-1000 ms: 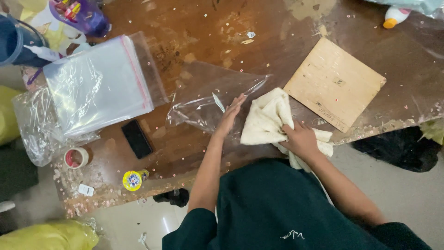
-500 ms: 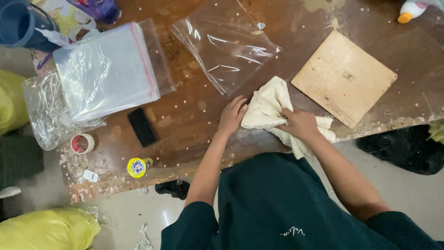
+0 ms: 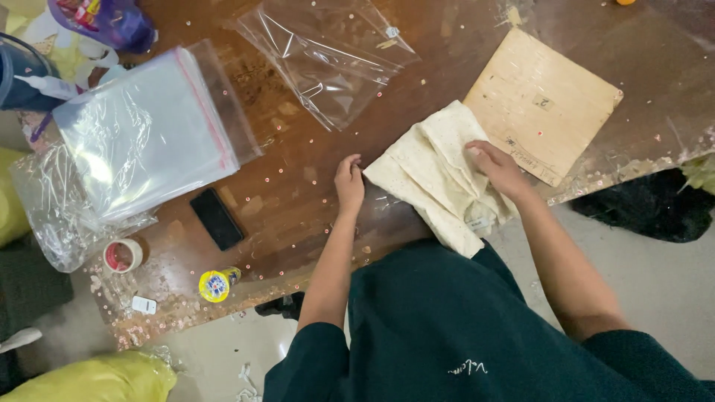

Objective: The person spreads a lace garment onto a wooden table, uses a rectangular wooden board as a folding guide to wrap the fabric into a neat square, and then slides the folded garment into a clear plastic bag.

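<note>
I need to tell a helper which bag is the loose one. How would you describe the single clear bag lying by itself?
Start at the brown wooden table. Beyond the folded cream cloth under both hands lies one crumpled clear plastic bag. Unlike the thick stack of clear bags with a red strip beside it, it is single, wrinkled and shows the tabletop through.

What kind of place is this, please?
Probably a small packing workshop: a worn wooden table, a stack of clear plastic bags, and a folded cream cloth under both hands.

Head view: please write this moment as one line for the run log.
left hand: at edge of folded cream cloth | right hand: pressing on cloth | surface: worn brown wooden table
</note>
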